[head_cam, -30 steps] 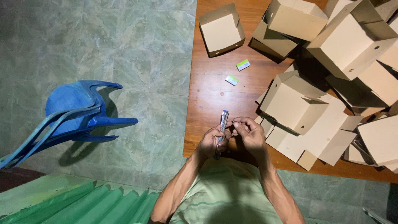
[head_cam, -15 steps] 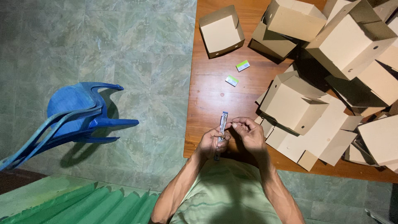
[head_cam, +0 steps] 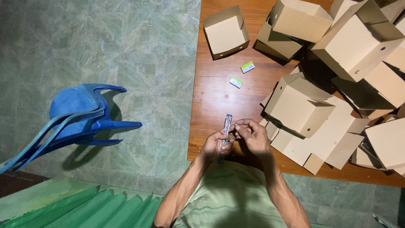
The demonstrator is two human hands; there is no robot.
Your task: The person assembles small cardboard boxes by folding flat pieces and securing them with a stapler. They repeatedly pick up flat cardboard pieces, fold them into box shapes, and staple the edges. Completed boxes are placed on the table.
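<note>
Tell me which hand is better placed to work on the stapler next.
Probably the right hand: its fingertips pinch at the small metal stapler, while the left hand grips its body upright, steadying it above the wooden table.

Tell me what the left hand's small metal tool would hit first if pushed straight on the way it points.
Probably nothing soon: the left hand aims the metal tool up the bare wooden table; the small green-white packet lies roughly ahead.

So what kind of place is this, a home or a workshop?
Probably a home or small workshop used for folding boxes: a wooden table piled with cardboard boxes, a tiled floor and stacked blue plastic chairs.
</note>
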